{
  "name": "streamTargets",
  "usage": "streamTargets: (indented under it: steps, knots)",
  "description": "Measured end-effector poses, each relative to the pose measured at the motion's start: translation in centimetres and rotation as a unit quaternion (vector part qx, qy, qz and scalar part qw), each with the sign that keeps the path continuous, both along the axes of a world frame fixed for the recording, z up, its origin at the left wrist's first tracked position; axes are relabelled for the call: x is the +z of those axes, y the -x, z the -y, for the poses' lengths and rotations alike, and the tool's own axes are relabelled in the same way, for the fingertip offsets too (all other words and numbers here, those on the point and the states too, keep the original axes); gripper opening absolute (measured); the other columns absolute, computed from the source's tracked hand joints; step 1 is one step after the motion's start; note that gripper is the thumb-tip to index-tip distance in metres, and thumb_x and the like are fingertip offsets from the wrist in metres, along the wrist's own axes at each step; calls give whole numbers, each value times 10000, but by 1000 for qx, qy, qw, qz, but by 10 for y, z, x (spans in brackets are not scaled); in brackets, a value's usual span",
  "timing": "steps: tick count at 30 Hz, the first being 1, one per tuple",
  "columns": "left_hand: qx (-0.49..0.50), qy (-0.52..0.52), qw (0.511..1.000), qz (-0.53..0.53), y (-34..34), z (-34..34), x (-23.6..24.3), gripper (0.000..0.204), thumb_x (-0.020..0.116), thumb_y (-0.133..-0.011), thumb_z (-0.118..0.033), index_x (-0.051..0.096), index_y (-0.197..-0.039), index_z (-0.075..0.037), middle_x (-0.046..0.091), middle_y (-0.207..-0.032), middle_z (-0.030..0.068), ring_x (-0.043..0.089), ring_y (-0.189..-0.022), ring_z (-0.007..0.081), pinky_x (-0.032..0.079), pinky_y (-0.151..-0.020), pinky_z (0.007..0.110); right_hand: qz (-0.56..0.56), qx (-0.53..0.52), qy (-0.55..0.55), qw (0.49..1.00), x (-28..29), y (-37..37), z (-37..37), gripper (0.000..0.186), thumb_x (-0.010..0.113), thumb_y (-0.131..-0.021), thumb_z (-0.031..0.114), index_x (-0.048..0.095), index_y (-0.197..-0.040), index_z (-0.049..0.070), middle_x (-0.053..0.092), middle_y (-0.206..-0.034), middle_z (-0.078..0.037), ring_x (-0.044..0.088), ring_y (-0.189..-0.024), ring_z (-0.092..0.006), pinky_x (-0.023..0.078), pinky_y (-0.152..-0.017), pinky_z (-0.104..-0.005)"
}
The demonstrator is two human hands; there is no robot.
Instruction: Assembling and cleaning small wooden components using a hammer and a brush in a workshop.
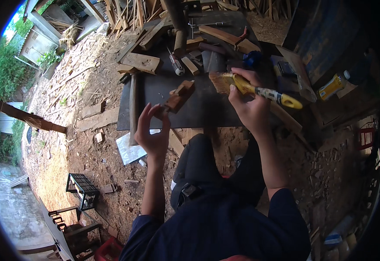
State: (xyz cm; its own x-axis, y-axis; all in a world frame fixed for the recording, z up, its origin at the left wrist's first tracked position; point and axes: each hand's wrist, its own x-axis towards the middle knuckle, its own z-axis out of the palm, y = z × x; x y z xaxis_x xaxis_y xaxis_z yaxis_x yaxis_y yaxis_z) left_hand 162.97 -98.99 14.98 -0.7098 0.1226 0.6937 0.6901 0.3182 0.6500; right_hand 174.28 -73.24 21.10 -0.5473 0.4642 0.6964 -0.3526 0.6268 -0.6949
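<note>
Shirt (216, 230): dark blue, nearest of all, with dark trousers (196, 158) just beyond it.
Right hand (251, 102): thumb and fingers clasp the paintbrush (266, 92) at its yellow neck, above the table (198, 117); bristles point left, handle runs out right.
Left hand (153, 135): thumb and forefinger curve toward each other at the near end of the wooden block (180, 96); I cannot tell whether they grip it.
Handling, paintbrush: probably light, stiff in the handle and soft at the bristles; the broad neck looks the surest hold.
Handling, wooden block: left of the bristles, slanting far and right; likely rigid, fairly light, hardly fragile; best taken by its 2 long sides.
Room: dark tabletop shows between block and bristles, seemingly enough for sideways strokes.
Edges: the table's near edge runs before the trousers; 1 wooden bar (134, 108) lines its left edge.
Far side: 1 screwdriver (175, 62) and wood offcuts (141, 62) crowd the reach.
Right side: 1 yellow bottle (334, 85) leans beyond the handle.
</note>
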Motion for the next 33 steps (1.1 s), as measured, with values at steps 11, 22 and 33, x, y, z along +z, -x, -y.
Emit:
streamTargets:
  steps: [11,22,33]
  knots:
    - [76,-268,953,120,4,105,-2,332,724,-983,24,639,-1303,50,742,-1206,201,735,-1114,242,613,-1015,368,279,-135,-257,916,-7,-40,25,430,729,-872,45,695,-1290,140,737,-1184,-98,773,-891,-334,649,-721,-410]
    - [-16,-411,895,174,5,113,-2,279,707,-1032,-118,622,-1225,65,700,-1192,208,727,-1116,287,617,-1053,431,225,-28,-263,938,-8,8,46,459,665,-860,-30,682,-1303,88,739,-1178,-144,779,-866,-312,654,-774,-407]
    - [-50,-368,909,188,8,142,-6,301,653,-1070,-229,624,-1204,39,717,-1190,217,729,-1138,344,569,-1093,485,379,-45,-460,802,-16,19,119,270,712,-914,125,675,-1172,57,703,-1230,-295,803,-844,-313,660,-675,-364]
